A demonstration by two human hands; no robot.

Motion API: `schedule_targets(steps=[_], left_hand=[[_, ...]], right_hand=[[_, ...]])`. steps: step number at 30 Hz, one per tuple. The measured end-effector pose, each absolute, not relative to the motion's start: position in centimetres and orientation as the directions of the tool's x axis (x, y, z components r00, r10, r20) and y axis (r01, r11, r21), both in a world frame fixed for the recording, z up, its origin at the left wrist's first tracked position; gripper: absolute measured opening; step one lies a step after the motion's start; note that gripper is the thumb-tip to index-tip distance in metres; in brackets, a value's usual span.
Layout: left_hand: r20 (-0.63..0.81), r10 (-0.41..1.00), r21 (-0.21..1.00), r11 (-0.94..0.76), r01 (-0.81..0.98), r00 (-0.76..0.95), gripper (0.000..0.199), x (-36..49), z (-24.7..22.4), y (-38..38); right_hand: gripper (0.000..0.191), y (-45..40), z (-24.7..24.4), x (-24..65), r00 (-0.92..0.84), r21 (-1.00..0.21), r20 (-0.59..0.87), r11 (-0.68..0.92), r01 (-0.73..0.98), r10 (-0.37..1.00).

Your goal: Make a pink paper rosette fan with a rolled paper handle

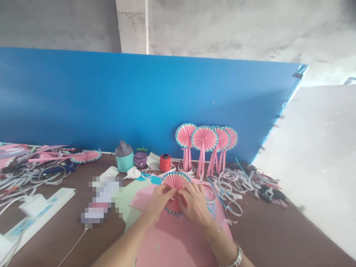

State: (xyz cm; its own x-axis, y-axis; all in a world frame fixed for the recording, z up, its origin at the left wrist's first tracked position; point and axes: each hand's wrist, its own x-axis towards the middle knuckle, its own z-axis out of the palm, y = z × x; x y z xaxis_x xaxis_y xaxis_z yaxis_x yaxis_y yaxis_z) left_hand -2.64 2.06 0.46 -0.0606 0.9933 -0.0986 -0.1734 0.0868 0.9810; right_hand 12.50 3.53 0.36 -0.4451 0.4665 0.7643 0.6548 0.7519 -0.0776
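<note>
Between my two hands is a round pleated paper fan (175, 178), pink with a blue and pale striped edge, over pink paper sheets (178, 241). My left hand (161, 198) pinches it near the centre from the left. From the right, my right hand (194, 200) has its fingers bent and closed on the fan close to the middle, covering part of it. What the fingertips press at the centre is too small to make out. Several finished-looking pink paper fans (204, 138) with pink strip handles lean upright against the blue partition.
A teal cup (124, 157), a purple pot (140, 159) and a red thread spool (165, 163) stand at the back. Curled paper strips (233, 181) lie right; a paper pile (50, 163) lies left. A white power strip (41, 213) sits front left. The blue partition (139, 100) bounds the table.
</note>
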Motion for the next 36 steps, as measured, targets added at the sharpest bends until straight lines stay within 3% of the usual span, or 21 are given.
schedule_targets(steps=[11, 23, 26, 29, 36], left_hand=[[-0.079, 0.993, 0.988, 0.066, -0.137, -0.088, 0.037, -3.9, 0.3, 3.0], [-0.086, 0.995, 0.987, 0.079, -0.141, -0.041, 0.038, -4.8, 0.5, 3.1], [-0.071, 0.996, 0.985, 0.062, -0.161, -0.049, 0.04, -5.2, 0.3, 3.3], [-0.053, 0.997, 0.984, 0.042, -0.173, -0.061, 0.04, -5.6, 0.4, 3.4], [-0.038, 0.999, 0.984, 0.032, -0.176, -0.031, 0.039, -5.8, 0.5, 3.4]], right_hand=[[0.01, 4.4, 0.9, 14.1, -0.463, -0.063, 0.736, 0.731, 0.68, 0.494], [0.01, 5.0, 0.4, 14.5, -0.39, -0.184, 0.747, 0.731, 0.657, 0.538], [0.003, 5.0, 0.4, 14.7, -0.368, -0.264, 0.741, 0.748, 0.609, 0.561], [0.009, 5.0, 0.3, 15.0, -0.35, -0.32, 0.75, 0.771, 0.551, 0.561], [0.011, 5.3, -0.1, 14.7, -0.404, -0.204, 0.776, 0.799, 0.566, 0.485]])
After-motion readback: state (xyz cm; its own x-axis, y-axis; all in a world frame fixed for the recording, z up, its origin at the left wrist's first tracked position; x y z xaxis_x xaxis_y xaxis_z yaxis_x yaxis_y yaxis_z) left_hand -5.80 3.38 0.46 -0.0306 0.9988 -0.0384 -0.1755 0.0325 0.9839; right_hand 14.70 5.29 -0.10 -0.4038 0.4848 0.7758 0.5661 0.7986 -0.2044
